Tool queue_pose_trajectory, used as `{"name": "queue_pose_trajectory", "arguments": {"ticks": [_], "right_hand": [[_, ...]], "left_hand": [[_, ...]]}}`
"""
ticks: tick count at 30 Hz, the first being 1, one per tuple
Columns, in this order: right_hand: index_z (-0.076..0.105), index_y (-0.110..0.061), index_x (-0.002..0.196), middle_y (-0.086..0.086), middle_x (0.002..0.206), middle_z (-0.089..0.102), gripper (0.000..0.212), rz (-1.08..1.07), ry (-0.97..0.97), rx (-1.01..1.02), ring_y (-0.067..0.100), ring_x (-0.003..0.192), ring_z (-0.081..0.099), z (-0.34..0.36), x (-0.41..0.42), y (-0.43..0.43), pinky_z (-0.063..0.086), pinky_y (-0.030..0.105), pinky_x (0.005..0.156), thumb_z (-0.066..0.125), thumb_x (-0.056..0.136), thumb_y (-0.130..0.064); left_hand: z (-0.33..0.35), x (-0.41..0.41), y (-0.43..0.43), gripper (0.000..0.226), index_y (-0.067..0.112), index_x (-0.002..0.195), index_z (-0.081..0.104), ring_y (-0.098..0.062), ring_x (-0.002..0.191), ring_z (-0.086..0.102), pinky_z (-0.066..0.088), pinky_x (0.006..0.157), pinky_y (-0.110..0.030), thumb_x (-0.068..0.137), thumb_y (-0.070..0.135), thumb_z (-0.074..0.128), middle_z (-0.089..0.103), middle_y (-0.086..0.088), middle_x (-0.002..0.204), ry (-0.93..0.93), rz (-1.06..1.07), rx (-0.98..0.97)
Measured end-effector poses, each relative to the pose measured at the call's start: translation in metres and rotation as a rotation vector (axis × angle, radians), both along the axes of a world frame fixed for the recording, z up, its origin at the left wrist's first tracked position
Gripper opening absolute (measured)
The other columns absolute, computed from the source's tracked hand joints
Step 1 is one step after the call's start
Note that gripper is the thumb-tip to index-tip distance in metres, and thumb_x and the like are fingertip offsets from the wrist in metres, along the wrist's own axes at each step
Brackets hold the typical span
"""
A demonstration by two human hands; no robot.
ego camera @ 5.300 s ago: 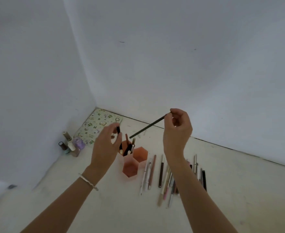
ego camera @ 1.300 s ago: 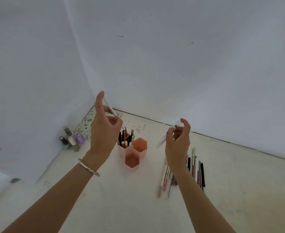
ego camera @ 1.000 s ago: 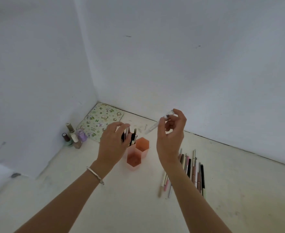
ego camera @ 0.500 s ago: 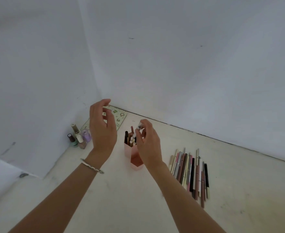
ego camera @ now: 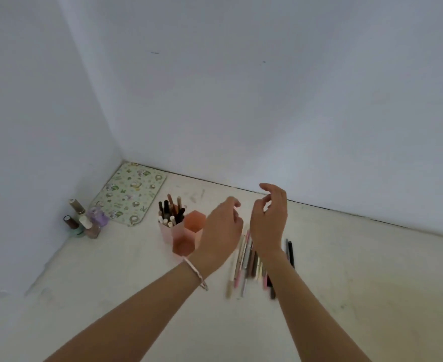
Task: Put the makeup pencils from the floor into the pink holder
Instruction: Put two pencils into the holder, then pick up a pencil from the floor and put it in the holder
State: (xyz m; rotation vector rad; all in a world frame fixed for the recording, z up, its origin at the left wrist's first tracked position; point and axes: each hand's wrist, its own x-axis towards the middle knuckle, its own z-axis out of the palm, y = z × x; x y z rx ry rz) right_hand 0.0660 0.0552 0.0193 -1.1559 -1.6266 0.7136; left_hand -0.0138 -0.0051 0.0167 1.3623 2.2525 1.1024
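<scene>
The pink holder stands on the floor, made of three hexagonal cups. Its far left cup holds several makeup pencils upright; the other two cups look empty. To its right a row of makeup pencils lies on the floor, partly hidden by my arms. My left hand hovers between the holder and the row, fingers loosely curled, holding nothing. My right hand is raised above the row's far end, fingers apart and empty.
Several nail polish bottles stand against the left wall. A patterned green mat lies in the corner behind the holder. White walls close the space on the left and at the back. A thin bracelet circles my left wrist.
My right hand has let a pencil go into the holder's far cup and moved right, over the row. My left hand has swung right, across the holder. The camera view shifted.
</scene>
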Motion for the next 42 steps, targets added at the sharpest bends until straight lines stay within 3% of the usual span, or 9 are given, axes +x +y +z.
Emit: {"name": "queue_pose_trajectory", "arguments": {"ticks": [4, 8, 16, 24, 28, 31, 35, 38, 42], "right_hand": [[0.062, -0.023, 0.1, -0.009, 0.098, 0.059, 0.036, -0.016, -0.053, -0.075, 0.003, 0.075, 0.051, -0.009, 0.038, 0.017, 0.038, 0.014, 0.069, 0.048, 0.084, 0.006], [0.062, -0.024, 0.096, -0.009, 0.099, 0.061, 0.035, -0.012, -0.112, -0.117, 0.002, 0.074, 0.054, -0.025, 0.066, 0.02, 0.04, 0.011, 0.068, 0.049, 0.085, 0.006], [0.065, -0.018, 0.104, -0.006, 0.102, 0.064, 0.028, 0.057, -0.225, -0.248, 0.01, 0.092, 0.058, -0.051, 0.065, 0.025, 0.048, 0.025, 0.083, 0.05, 0.088, 0.0], [0.054, -0.011, 0.116, 0.005, 0.103, 0.066, 0.023, 0.216, -1.015, -0.19, 0.026, 0.107, 0.05, -0.091, 0.008, 0.042, 0.036, 0.035, 0.09, 0.046, 0.094, -0.016], [0.051, -0.013, 0.108, 0.004, 0.096, 0.066, 0.02, 0.262, -1.123, -0.083, 0.025, 0.097, 0.049, -0.106, -0.001, 0.042, 0.031, 0.034, 0.08, 0.047, 0.089, -0.007], [0.054, -0.01, 0.11, 0.006, 0.093, 0.067, 0.022, 0.257, -0.96, -0.195, 0.025, 0.095, 0.052, -0.101, -0.005, 0.05, 0.035, 0.033, 0.082, 0.046, 0.089, -0.009], [0.065, -0.009, 0.103, -0.002, 0.078, 0.067, 0.018, 0.113, -0.309, -0.462, 0.015, 0.074, 0.063, -0.051, -0.006, 0.069, 0.045, 0.02, 0.07, 0.061, 0.086, -0.014], [0.065, -0.013, 0.1, -0.007, 0.071, 0.063, 0.014, 0.035, 0.026, -0.436, -0.001, 0.05, 0.051, -0.007, -0.008, 0.075, 0.039, 0.014, 0.054, 0.062, 0.086, -0.013], [0.062, -0.015, 0.098, -0.002, 0.071, 0.06, 0.011, 0.008, 0.342, -0.318, 0.007, 0.055, 0.046, 0.041, -0.03, 0.053, 0.039, 0.019, 0.056, 0.061, 0.087, -0.013]], "left_hand": [[-0.048, 0.025, 0.013, 0.025, 0.006, 0.118, 0.051, -0.028, 0.108, 0.061, 0.048, 0.089, -0.034, 0.095, 0.01, 0.043, 0.063, -0.012, 0.117, 0.047, -0.084, -0.524], [-0.07, 0.038, 0.012, 0.025, 0.007, 0.119, 0.047, -0.03, 0.11, 0.061, 0.049, 0.085, -0.034, 0.094, 0.007, 0.043, 0.06, -0.012, 0.119, 0.082, -0.031, -0.646], [-0.051, 0.022, 0.026, 0.018, 0.003, 0.109, 0.056, -0.026, 0.095, 0.063, 0.048, 0.079, -0.033, 0.094, 0.012, 0.054, 0.065, -0.012, 0.105, -0.017, -0.028, -0.491], [0.019, -0.017, 0.047, 0.01, 0.011, 0.098, 0.065, -0.013, 0.083, 0.06, 0.039, 0.07, -0.011, 0.089, 0.012, 0.06, 0.065, -0.001, 0.091, -0.052, 0.076, 0.045], [0.036, -0.02, 0.04, 0.012, 0.015, 0.102, 0.064, -0.002, 0.08, 0.062, 0.05, 0.074, -0.012, 0.09, 0.012, 0.062, 0.067, 0.005, 0.091, -0.137, 0.097, 0.193], [0.056, -0.032, 0.032, 0.027, 0.018, 0.116, 0.061, 0.006, 0.076, 0.062, 0.053, 0.074, -0.012, 0.09, 0.011, 0.064, 0.065, 0.012, 0.085, -0.16, 0.136, 0.328], [0.093, -0.084, 0.004, 0.053, 0.022, 0.138, 0.048, -0.004, 0.082, 0.068, 0.055, 0.073, -0.014, 0.089, 0.01, 0.064, 0.066, 0.008, 0.088, -0.122, 0.278, 0.579], [0.1, -0.118, -0.024, 0.054, 0.022, 0.139, 0.047, -0.009, 0.085, 0.068, 0.056, 0.073, -0.018, 0.088, 0.01, 0.063, 0.062, 0.012, 0.09, -0.043, 0.412, 0.662], [0.07, -0.131, -0.043, 0.053, 0.025, 0.135, 0.048, 0.001, 0.081, 0.065, 0.056, 0.073, -0.014, 0.089, 0.005, 0.063, 0.061, 0.015, 0.086, 0.003, 0.414, 0.572]]}}
